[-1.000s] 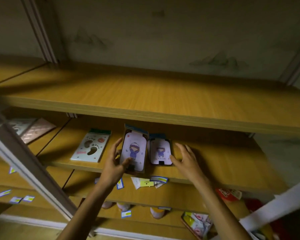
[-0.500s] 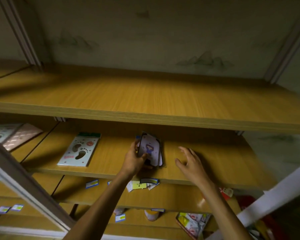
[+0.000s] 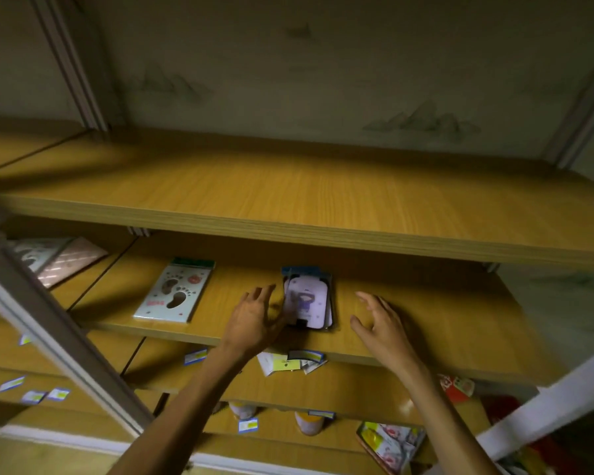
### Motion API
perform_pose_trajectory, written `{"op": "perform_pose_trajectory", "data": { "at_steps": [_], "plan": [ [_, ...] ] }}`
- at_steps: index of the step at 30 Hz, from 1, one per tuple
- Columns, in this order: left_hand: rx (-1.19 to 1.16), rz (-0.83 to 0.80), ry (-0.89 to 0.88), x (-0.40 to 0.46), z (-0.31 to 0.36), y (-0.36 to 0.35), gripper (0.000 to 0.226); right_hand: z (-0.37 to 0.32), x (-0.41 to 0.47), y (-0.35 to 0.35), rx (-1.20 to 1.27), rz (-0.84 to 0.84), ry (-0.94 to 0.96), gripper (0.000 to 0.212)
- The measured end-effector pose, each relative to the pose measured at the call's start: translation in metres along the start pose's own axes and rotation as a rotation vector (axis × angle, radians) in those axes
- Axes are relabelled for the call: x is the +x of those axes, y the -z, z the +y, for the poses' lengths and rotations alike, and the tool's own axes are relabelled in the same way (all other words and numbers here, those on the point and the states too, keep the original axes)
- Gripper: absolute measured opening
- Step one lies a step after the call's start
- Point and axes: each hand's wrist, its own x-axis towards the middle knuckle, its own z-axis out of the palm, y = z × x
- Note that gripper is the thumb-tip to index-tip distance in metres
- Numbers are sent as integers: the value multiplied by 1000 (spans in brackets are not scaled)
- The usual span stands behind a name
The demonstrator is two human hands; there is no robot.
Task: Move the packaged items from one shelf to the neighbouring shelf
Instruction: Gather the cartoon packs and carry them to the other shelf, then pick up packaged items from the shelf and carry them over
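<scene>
Two purple cartoon-figure packages lie stacked flat on the middle wooden shelf. My left hand hovers just left of the stack, fingers spread and holding nothing; whether the thumb touches the stack's edge is unclear. My right hand is open above the shelf, a little to the right of the stack and apart from it. A white package with footprint shapes lies flat further left on the same shelf.
The neighbouring shelf section at far left holds a pink quilted package. A broad bare shelf runs above. Lower shelves carry price labels, jars and colourful packets. A grey upright post slants across the left.
My left hand laid its purple package on top of the other one and let go. Both hands now hover open beside the stack.
</scene>
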Motion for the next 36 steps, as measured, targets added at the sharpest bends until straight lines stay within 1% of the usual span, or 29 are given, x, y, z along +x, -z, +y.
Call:
{"op": "perform_pose_trajectory", "data": {
  "at_steps": [3, 7, 11, 14, 18, 22, 24, 29, 32, 36],
  "plan": [
    [-6, 22, 26, -19, -25, 15, 69, -19, 3, -14, 4, -35, 52, 49],
    [-64, 46, 81, -56, -60, 42, 70, -54, 7, -42, 19, -82, 151, 45],
    [-109, 103, 150, -96, -96, 77, 76, -101, 10, -77, -14, -166, 234, 50],
    [-70, 158, 216, -130, -129, 106, 83, -144, 5, -109, -37, -208, 331, 52],
    [-80, 214, 311, -182, -187, 140, 71, -210, -11, -158, -9, -292, 419, 50],
    [-68, 297, 420, -238, -238, 187, 75, -279, -40, -211, 35, -374, 493, 51],
    [-66, 320, 460, -265, -264, 209, 77, -312, -56, -237, 60, -402, 512, 52],
    [-47, 351, 470, -315, -328, 254, 72, -386, -87, -297, 105, -441, 548, 49],
    [-55, 365, 482, -330, -356, 278, 73, -420, -93, -325, 84, -455, 584, 49],
    [-70, 388, 478, -330, -391, 305, 75, -457, -88, -355, 73, -479, 554, 49]
  ]
}}
